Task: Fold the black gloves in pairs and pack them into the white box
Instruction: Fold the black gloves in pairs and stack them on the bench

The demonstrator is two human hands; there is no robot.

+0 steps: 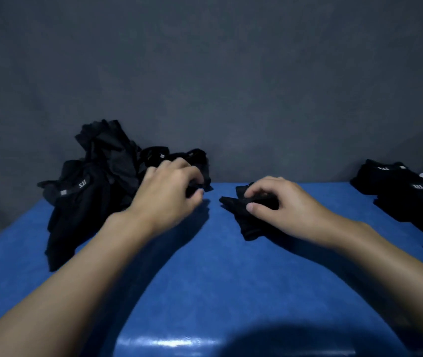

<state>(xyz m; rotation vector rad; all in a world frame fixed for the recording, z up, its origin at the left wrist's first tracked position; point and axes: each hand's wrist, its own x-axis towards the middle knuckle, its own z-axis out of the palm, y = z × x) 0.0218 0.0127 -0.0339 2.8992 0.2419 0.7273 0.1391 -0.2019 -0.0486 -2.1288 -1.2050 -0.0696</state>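
One view: wide-angle head cam, worn by the person, facing fwd and down over a blue table (231,266). Close range; left hand (169,194) and right hand (285,202) sit mid-frame, grey wall (205,73) fills the top half.

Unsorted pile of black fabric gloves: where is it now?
Head view: the unsorted pile of black fabric gloves lies far left on the blue table, against the grey backdrop; the left hand grips a glove at its right edge.

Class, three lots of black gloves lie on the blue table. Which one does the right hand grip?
The small glove in the middle, under the right hand; the tangled heap lies left, the neat stack far right.
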